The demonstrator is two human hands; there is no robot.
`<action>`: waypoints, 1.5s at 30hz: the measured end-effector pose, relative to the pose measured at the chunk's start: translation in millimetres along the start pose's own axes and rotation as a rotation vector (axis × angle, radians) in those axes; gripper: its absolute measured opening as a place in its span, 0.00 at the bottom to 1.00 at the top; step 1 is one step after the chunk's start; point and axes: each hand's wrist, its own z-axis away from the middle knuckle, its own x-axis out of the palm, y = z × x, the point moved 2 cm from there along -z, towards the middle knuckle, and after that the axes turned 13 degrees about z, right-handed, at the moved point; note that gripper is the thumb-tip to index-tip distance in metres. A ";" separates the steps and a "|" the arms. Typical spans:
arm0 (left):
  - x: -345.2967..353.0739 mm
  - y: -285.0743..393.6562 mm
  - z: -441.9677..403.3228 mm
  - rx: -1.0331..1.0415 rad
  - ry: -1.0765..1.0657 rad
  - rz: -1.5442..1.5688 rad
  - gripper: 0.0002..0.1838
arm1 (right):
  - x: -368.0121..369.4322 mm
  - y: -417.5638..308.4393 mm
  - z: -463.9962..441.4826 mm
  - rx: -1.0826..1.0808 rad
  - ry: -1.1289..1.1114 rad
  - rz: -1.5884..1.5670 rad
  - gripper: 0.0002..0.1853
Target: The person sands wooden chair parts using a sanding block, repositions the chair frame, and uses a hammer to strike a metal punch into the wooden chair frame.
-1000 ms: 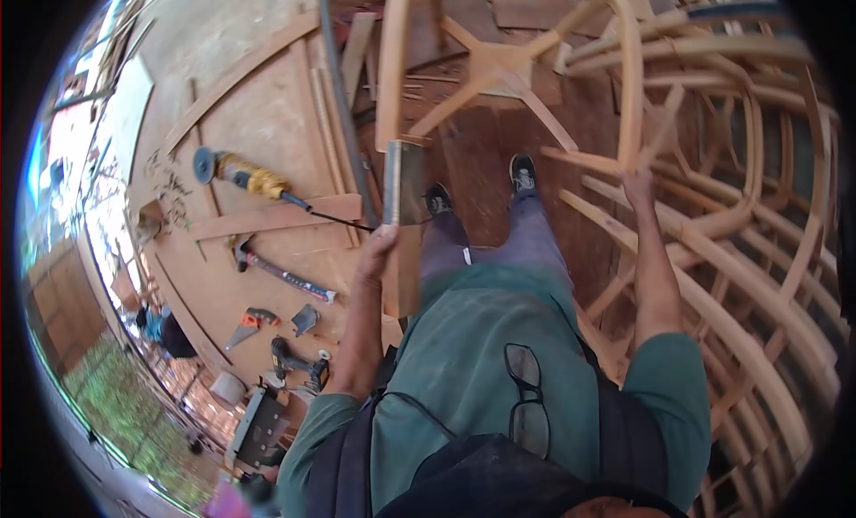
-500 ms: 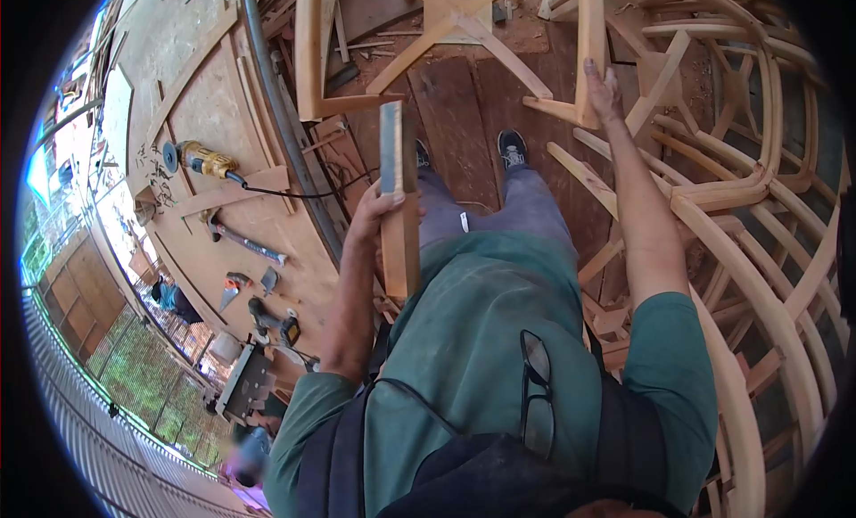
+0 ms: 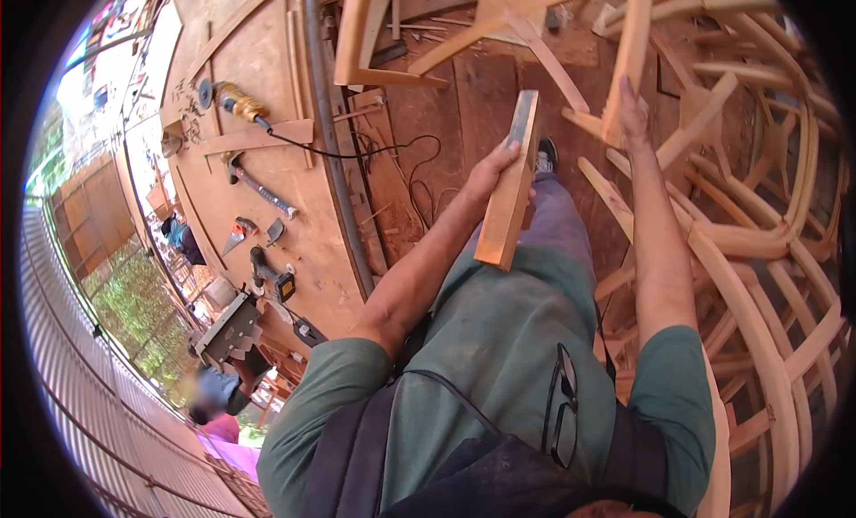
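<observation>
My left hand (image 3: 496,172) grips a long squared wooden block (image 3: 506,217), its thumb on the upper face. The block is tilted in front of my shirt, and a dark grey patch covers its far end. My right hand (image 3: 635,119) is wrapped round the lower part of a wooden leg of a chair-like frame (image 3: 629,50). Crossed braces (image 3: 499,23) meet at a square panel in that frame. The block is apart from the frame, to the left of the held leg.
At left, a workbench (image 3: 308,197) bears an angle grinder (image 3: 239,101) with a trailing cord, a hammer (image 3: 259,186) and a cordless drill (image 3: 272,275). Curved wooden frames (image 3: 758,242) are stacked at right. Scraps and shavings lie on the floor. Another person (image 3: 214,393) is at lower left.
My left hand has carried the block rightward, from near the frame's left leg to in front of my legs, and tilted it. My right hand stays on the leg; the view has shifted.
</observation>
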 end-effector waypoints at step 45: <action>-141.3 -15.1 61.5 0.093 0.149 0.045 0.32 | 90.3 122.3 234.5 0.127 0.450 0.022 0.37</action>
